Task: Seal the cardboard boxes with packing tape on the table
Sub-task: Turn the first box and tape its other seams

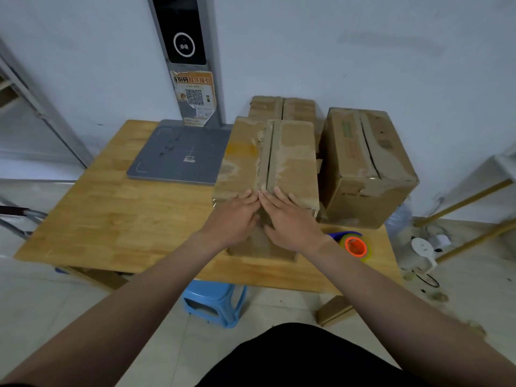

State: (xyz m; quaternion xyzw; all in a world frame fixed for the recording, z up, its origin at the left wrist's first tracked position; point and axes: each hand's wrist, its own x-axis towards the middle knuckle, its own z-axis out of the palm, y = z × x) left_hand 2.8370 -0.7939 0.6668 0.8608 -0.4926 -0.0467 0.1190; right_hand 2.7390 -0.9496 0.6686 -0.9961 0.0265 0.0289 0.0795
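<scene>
Left hand (234, 219) and right hand (290, 222) are pressed flat, fingers straight, on the near edge of a box (296, 152) on the counter (125, 213), tape roll (356, 247) beside.

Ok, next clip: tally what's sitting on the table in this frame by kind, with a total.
Cardboard boxes: 3 (front box, back box, right box)
Tape roll: 1
Grey scanner base: 1
Total: 5
</scene>
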